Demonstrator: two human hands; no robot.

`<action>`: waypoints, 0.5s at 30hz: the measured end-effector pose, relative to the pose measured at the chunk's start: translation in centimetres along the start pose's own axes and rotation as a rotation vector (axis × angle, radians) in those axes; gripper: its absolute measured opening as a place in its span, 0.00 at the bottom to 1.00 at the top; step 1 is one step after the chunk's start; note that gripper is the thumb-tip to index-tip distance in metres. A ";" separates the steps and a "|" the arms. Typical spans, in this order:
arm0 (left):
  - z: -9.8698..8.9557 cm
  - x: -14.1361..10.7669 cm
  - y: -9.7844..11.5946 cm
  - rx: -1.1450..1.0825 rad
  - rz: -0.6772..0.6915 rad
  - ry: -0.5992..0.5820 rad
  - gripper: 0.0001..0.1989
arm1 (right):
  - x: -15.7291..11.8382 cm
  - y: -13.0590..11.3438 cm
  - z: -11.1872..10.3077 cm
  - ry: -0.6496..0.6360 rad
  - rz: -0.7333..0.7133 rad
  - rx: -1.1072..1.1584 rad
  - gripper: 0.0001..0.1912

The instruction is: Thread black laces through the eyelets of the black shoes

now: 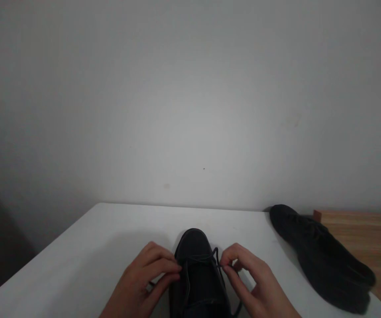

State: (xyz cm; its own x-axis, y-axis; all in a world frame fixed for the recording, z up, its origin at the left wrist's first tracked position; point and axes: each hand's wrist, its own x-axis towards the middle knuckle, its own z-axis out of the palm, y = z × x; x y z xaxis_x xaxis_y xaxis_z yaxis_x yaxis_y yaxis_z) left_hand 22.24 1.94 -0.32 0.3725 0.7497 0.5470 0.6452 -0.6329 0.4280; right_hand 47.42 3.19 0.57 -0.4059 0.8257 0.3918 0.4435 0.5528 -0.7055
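A black lace-up shoe (193,243) lies on the white table at the bottom middle, toe away from me and its opening toward me. Its laces cross only near the toe end, and the tongue lies exposed. My right hand (252,278) is closed in a pinch on the black shoelace (216,254) at the shoe's right side; part of the lace hangs down beside the shoe. At the left eyelet flap, my left hand (152,274) has thumb and fingers pressed together. A dark strand shows behind those fingers, apparently the lace's other end, though the fingertips partly hide it.
A second black shoe (323,260) rests on the right part of the white table (120,229), turned at an angle. Beyond it is a wood-grain board (359,234). A pale wall (190,110) rises behind the table's far edge.
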 end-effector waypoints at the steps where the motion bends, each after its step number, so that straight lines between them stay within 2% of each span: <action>1: 0.0 0.0 -0.1 0.026 0.003 0.030 0.06 | 0.1 -0.1 -0.1 0.005 -0.037 -0.019 0.08; 5: 0.2 -0.3 -0.6 0.069 0.020 0.073 0.08 | 0.1 -0.3 -0.6 -0.015 -0.111 -0.109 0.09; 11: -0.5 -0.2 0.0 -0.062 -0.050 -0.068 0.09 | -0.3 -0.3 -0.6 -0.037 -0.108 -0.174 0.09; 15: -0.6 0.0 0.3 -0.107 0.015 -0.061 0.12 | -0.5 -0.2 -0.1 0.000 -0.128 -0.163 0.10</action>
State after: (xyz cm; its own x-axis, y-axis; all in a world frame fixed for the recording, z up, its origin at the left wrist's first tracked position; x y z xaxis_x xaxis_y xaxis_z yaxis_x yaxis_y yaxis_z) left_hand 22.01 1.62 0.27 0.4240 0.7483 0.5102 0.5659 -0.6587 0.4959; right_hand 47.66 2.65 0.56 -0.4672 0.7476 0.4720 0.5121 0.6640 -0.5449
